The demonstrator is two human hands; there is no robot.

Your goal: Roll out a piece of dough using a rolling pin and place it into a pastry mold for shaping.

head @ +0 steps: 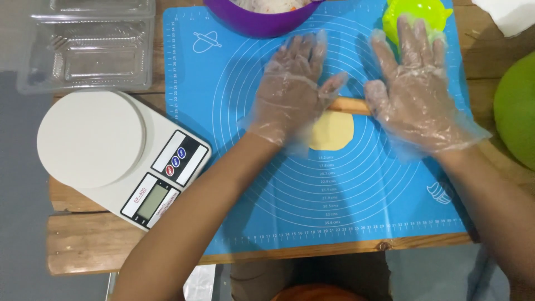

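A blue silicone baking mat (356, 189) with printed circles covers the wooden table. A flat round piece of pale yellow dough (332, 131) lies at its centre. Across the dough's far edge lies a wooden rolling pin (350, 105), mostly hidden under my hands. My left hand (292, 89), in a clear plastic glove, rests flat with fingers spread on the pin's left part. My right hand (413, 92), also gloved, presses flat on the pin's right part.
A white digital kitchen scale (111, 153) sits left of the mat. Clear plastic containers (89, 47) lie at the back left. A purple bowl (259, 19) and a lime green plastic mould (418, 12) stand at the mat's far edge. Something green and rounded (518, 106) is at the right.
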